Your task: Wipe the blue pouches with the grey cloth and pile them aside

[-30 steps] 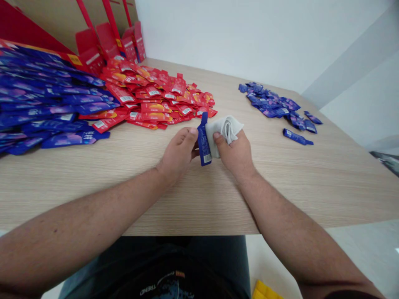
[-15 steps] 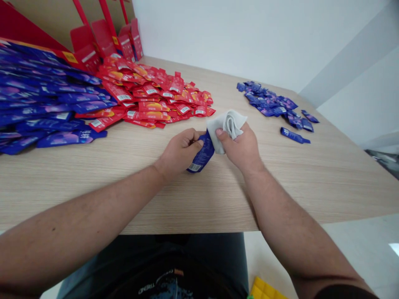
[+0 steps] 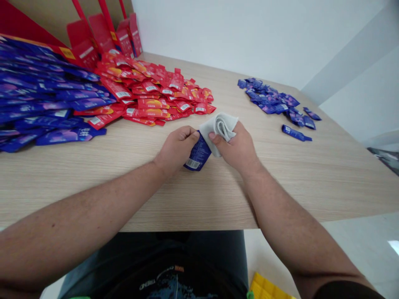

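Above the middle of the table a dark blue sachet hangs tilted, its barcode end pointing down toward me. My left hand pinches it by its upper left edge, between thumb and fingers. In my right hand a folded pale grey cloth is gripped, thumb on the near face. The cloth lies against the upper right side of the sachet and covers part of it. Whether my right fingers also hold the sachet behind the cloth is hidden.
Heaps of blue sachets and red sachets lie at the left, before red cardboard boxes. Further blue sachets spread at the back right, with a single one nearer. A white wall bounds the table.
My right hand and the cloth have shifted a little left and down along the sachet. The sachet has turned so that more of its barcode end shows. Both grips stay closed.
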### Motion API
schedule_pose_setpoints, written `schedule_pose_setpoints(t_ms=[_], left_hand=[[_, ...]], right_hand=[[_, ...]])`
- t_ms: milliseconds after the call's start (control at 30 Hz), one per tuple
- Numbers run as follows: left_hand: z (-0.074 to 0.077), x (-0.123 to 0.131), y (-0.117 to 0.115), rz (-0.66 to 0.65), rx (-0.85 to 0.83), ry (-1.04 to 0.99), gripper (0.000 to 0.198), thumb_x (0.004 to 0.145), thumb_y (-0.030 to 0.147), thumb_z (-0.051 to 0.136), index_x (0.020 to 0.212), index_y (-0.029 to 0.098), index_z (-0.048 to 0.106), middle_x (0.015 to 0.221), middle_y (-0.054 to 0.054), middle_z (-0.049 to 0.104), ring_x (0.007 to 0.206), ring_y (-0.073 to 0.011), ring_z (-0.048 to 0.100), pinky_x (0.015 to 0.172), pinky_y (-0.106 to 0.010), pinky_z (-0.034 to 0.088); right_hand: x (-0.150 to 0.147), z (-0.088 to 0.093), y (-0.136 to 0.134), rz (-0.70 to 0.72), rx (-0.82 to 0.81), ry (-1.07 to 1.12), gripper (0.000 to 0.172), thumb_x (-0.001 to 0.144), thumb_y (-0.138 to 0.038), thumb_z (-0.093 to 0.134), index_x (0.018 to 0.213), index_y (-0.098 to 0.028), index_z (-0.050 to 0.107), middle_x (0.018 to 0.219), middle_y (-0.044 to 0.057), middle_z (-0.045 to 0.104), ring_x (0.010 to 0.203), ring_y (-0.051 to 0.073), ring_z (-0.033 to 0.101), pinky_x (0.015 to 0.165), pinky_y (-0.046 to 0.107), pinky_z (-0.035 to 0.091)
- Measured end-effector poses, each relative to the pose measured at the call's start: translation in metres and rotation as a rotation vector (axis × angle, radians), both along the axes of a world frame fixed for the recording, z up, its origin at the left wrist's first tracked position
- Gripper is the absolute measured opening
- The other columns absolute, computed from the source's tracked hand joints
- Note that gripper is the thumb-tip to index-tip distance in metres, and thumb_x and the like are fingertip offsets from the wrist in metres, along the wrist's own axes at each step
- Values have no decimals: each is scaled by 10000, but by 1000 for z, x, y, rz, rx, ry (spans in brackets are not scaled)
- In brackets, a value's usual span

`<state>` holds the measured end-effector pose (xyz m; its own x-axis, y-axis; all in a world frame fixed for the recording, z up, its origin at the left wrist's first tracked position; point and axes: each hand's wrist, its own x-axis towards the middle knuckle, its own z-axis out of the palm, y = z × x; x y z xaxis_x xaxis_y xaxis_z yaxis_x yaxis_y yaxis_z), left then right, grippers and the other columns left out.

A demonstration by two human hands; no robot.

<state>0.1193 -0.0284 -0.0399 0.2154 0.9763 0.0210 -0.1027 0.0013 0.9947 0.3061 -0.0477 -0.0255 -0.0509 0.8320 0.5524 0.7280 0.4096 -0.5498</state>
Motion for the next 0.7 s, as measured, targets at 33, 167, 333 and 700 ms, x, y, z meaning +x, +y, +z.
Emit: schedule_pose_setpoints(t_ms=[33,167,333,700], left_hand=[[1,1,0,16,-62,-50,181,861,293,641,728,192,571,607,40,479,499,-96,402,460,-224,308],[9,6,0,57,-299,-258,132,780,170,642,699,192,540,597,29,520,496,-116,484,469,-237,406],[17,8,1,100,-379,-344,169,751,82,595,655,188,505,558,35,492,487,-118,491,482,-241,429],[22,7,0,105,-381,-313,200,809,80,557,652,190,500,552,37,491,488,-117,472,491,-248,395]], right_hand=[[-2,1,-2,13,9,-30,398,921,-527,646,1172,-220,678,1106,96,729,1069,303,659,946,475,533],[-10,5,-8,117,-51,-200,302,913,-451,663,1092,-210,687,1019,87,702,1011,280,638,888,427,524],[-16,3,-9,64,-56,-303,190,884,-380,687,976,-215,662,952,80,652,973,269,597,853,399,506],[-19,8,-13,313,-132,-311,156,860,-335,729,924,-211,659,963,62,663,990,252,616,866,384,502]])
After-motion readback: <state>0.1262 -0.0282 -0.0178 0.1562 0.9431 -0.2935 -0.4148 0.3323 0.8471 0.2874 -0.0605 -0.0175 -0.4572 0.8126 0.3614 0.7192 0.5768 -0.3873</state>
